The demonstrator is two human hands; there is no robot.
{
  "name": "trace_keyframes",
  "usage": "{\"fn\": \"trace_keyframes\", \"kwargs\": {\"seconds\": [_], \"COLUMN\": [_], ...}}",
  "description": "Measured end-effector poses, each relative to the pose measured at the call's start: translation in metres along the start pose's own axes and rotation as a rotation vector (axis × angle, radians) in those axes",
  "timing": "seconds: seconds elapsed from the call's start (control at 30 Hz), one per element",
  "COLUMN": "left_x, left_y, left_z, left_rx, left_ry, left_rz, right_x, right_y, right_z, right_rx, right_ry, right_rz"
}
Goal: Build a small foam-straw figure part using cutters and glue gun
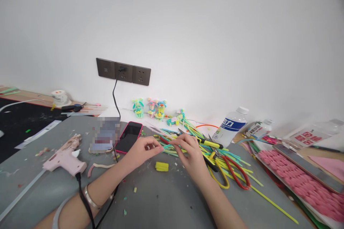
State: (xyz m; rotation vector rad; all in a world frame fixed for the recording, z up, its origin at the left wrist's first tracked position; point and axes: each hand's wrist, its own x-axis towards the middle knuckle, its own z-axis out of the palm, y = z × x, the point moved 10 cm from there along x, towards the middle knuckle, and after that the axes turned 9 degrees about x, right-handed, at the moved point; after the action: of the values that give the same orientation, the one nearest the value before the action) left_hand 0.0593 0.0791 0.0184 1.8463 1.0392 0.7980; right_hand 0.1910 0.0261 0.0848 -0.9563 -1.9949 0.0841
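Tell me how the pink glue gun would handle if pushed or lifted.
The pink glue gun lies on its side, so it would probably slide rather than roll. Its black cord may drag, and the long glue stick at its rear could swing.

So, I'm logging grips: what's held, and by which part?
A teal strip, by the left hand and right hand, at either side of its visible stretch.

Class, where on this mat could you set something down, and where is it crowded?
Mostly bare: grey mat between left forearm and right forearm, below the yellow bundle, save scraps; a patch bordered by glue gun, glue stick and left forearm. Crowded: beyond the right hand, with pipe cleaners and bottle.
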Motion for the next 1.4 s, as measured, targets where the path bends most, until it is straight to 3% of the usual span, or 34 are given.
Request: {"fn": "trace_keyframes", "kwargs": {"seconds": [0.27,0.5,0.8,1.07,1.4], "left_x": [-0.001,-0.002,-0.004,-0.008,-0.003], "left_y": [0.005,0.012,0.015,0.022,0.012], "left_z": [0.006,-0.008,-0.003,0.011,-0.004], "left_rx": [0.133,0.156,0.164,0.056,-0.288], "left_ry": [-0.031,0.066,0.02,-0.134,0.018], "left_rz": [0.052,0.074,0.104,0.094,0.11], "right_x": [-0.002,-0.001,-0.001,-0.001,-0.003], "right_y": [0.0,0.0,-0.006,-0.01,-0.006], "right_z": [0.005,0.001,0.001,0.005,0.011], "right_rx": [-0.03,-0.07,-0.013,-0.005,0.19], "right_ry": [-0.057,-0.055,-0.05,-0.117,-0.07], "right_rz": [-0.021,-0.035,-0.049,-0.076,0.086]}}
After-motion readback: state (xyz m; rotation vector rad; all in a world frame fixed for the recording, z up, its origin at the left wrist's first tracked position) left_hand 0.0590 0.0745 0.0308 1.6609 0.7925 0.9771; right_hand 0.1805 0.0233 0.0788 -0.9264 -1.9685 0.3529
